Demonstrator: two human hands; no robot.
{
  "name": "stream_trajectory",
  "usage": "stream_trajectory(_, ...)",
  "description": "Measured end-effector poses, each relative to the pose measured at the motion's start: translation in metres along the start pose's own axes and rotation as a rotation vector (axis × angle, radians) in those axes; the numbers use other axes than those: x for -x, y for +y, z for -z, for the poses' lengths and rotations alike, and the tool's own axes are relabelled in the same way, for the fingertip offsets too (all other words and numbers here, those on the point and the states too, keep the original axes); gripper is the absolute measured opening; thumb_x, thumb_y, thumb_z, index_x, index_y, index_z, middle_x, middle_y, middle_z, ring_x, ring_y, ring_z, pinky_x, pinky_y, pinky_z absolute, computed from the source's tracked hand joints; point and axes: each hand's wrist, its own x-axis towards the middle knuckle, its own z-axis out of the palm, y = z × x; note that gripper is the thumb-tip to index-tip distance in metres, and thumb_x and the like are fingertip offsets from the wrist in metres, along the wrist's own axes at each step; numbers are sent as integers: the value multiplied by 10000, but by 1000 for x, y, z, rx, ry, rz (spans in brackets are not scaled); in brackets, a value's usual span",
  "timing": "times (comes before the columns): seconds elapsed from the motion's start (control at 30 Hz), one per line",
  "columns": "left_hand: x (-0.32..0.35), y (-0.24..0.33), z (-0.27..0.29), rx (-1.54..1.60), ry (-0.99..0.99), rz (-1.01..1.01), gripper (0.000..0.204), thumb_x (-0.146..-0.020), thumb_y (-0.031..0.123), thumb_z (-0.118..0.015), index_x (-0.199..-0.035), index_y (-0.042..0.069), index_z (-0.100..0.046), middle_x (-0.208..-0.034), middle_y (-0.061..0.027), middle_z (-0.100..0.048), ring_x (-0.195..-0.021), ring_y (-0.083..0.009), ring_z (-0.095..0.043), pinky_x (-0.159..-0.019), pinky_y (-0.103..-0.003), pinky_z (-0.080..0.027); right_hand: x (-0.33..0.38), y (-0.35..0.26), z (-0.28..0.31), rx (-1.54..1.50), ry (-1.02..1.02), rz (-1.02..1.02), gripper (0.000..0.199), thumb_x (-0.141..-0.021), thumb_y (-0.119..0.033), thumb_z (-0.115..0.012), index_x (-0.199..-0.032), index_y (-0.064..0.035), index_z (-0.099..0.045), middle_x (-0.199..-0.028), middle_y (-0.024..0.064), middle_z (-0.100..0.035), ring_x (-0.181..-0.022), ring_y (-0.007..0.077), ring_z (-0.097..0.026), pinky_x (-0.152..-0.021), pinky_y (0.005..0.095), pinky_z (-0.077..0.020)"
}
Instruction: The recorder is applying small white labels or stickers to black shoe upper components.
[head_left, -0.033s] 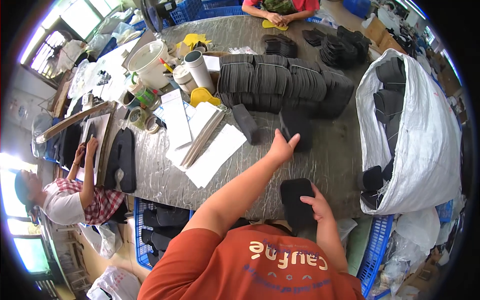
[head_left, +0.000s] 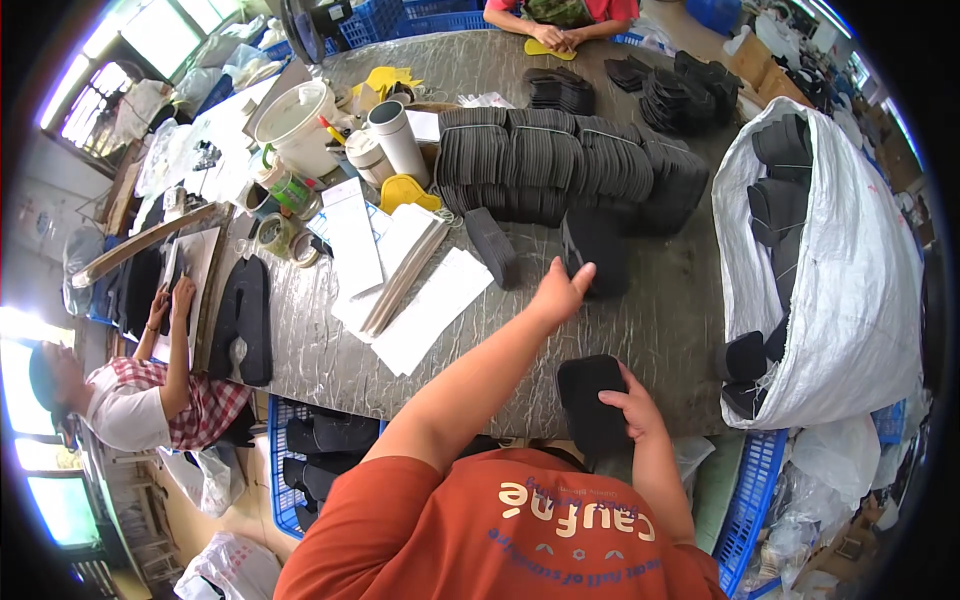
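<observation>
My left hand (head_left: 562, 292) reaches over the table to a bundle of black insoles (head_left: 602, 245), its thumb and a finger at the bundle's near left corner; the other fingers are hidden. Nearer my body, my right hand (head_left: 634, 408) grips more black insoles (head_left: 588, 395), thumb on top. How many are in it I cannot tell. Just beyond my left hand lie long rows of stacked black insoles (head_left: 545, 160), tied with string. A smaller black stack (head_left: 490, 245) lies apart on the left.
Papers (head_left: 430, 310), a grey-white tumbler (head_left: 398, 140) and a white bucket (head_left: 297, 125) occupy the table's left. A white woven sack (head_left: 850, 280) of black pieces stands right. Blue crates (head_left: 290, 455) sit below the edge. Co-workers work at the left (head_left: 150, 390) and far side (head_left: 560, 15).
The black insoles in my right hand have shifted slightly to the left. My left hand and its bundle have moved only a little.
</observation>
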Motion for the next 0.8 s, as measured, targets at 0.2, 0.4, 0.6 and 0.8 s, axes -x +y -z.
stream_trajectory(0.2,6,-91,126,-725,533,-223,164,-831,141,-610,-904,1,-657,-915,-206,-659,-920,-394,-592,-828,-464,-463,-11,-13,-9,32,-94,-38,800,-749,20,-682,-1454,-20,-306,-1244,135,-568,-1089,228,-583,-946,351,-471)
stream_trajectory(0.4,4,-119,152,-749,514,-271,147,-793,127,-630,-879,9,-653,-936,-203,-634,-957,-386,-563,-858,-461,-449,-16,-18,-22,125,-97,-32,802,-760,-32,-729,-1447,-18,-315,-1271,148,-549,-1133,233,-558,-967,351,-454)
stream_trajectory(0.6,14,-114,165,-850,352,-184,194,-756,153,-690,-901,27,-657,-972,-191,-639,-1024,-363,-561,-884,-444,-454,-2,-15,-31,364,82,113,830,-770,-95,-750,-1457,-33,-288,-1363,174,-459,-1239,243,-463,-1015,361,-404)
stream_trajectory(0.8,15,-127,186,-879,436,-87,324,-669,192,-785,-902,7,-656,-858,-152,-675,-898,-318,-639,-794,-399,-502,4,-2,-43,488,39,208,880,-736,-143,-788,-1453,-37,-289,-1347,170,-477,-1239,253,-467,-1029,352,-382)
